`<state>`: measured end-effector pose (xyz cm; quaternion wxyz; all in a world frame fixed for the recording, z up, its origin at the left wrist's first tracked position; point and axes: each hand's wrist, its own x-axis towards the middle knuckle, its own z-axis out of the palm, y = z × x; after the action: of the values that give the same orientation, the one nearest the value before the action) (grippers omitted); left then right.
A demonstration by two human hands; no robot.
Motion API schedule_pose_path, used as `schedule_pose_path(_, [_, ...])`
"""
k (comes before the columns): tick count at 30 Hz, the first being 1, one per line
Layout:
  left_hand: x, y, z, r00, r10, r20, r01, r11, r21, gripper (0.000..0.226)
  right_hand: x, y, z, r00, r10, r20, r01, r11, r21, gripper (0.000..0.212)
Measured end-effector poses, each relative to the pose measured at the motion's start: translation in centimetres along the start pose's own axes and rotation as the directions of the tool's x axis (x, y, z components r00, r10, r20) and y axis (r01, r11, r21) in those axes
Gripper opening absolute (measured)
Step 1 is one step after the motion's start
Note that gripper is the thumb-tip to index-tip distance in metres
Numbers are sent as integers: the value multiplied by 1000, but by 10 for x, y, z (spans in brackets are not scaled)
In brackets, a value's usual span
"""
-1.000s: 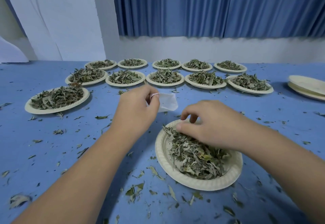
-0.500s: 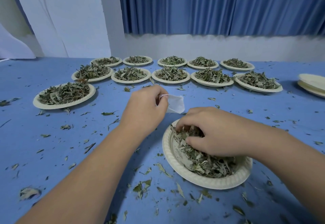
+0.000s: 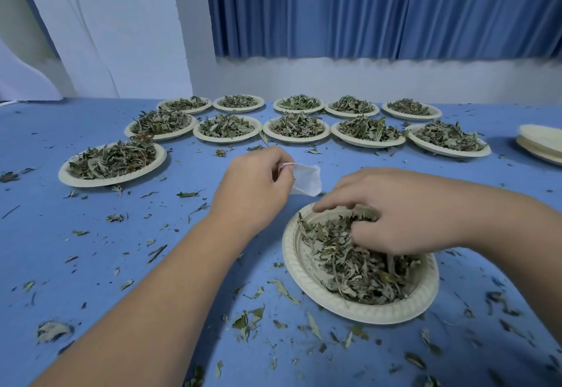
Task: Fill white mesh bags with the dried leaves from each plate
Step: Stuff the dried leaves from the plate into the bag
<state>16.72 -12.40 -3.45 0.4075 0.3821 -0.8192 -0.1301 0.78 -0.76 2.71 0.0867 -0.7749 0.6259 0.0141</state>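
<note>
Pinching the bag [image 3: 307, 179] by its mouth, my left fingers [image 3: 281, 170] hide its near edge. The left hand [image 3: 255, 186] holds it over the counter [image 3: 91, 249], just beyond the plate [image 3: 293, 252]. My right fingers [image 3: 349, 204] curl round a clump of leaves [image 3: 359, 271] on that plate, their tips buried under the right hand [image 3: 404, 213]. The spare plates [image 3: 541, 146] are cut off at the right edge.

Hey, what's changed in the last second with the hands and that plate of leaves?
The right hand went from the far rim of the near plate down into the dried leaves, its fingers now curled into the pile. Nothing was let go. The left hand kept pinching the white mesh bag beside the plate, which stayed put.
</note>
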Motion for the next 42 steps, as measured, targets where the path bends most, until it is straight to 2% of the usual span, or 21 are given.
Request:
schedule_pose_path(6, [-1, 1, 1, 1000, 0, 17, -1, 1000, 20, 15, 1, 1, 5, 995, -4, 100, 8, 999, -40, 50])
schedule_pose_path(12, [-1, 3, 0, 1000, 5, 31, -6, 1000, 24, 16, 8, -1, 15, 998, 23, 54, -16, 990, -138, 47])
schedule_pose_path(20, [-2, 3, -1, 999, 15, 36, -16, 1000, 18, 14, 10, -3, 26, 1000, 3, -27, -7, 987, -159, 32])
schedule_pose_path(26, [-3, 3, -2, 999, -1, 34, 1, 1000, 10, 15, 8, 2, 24, 992, -50, -119, 42, 996, -73, 13])
schedule_pose_path(31, [-4, 6, -5, 1000, -10, 18, 10, 1000, -17, 15, 0, 11, 22, 974, -53, -219, 63, 997, 43, 11])
schedule_pose_path(36, [-6, 11, -7, 1000, -11, 17, 11, 1000, -19, 13, -6, 15, 21, 934, 22, -355, 70, 968, 242, 15])
schedule_pose_path(39, [-7, 14, -7, 999, 9, 42, -9, 1000, 12, 13, -6, 17, 21, 914, 98, -393, 58, 928, 367, 10])
schedule_pose_path(42, [-9, 18, -8, 997, 25, 76, -28, 998, 49, 13, -6, 16, 23, 891, 131, -436, 71, 906, 416, 10])
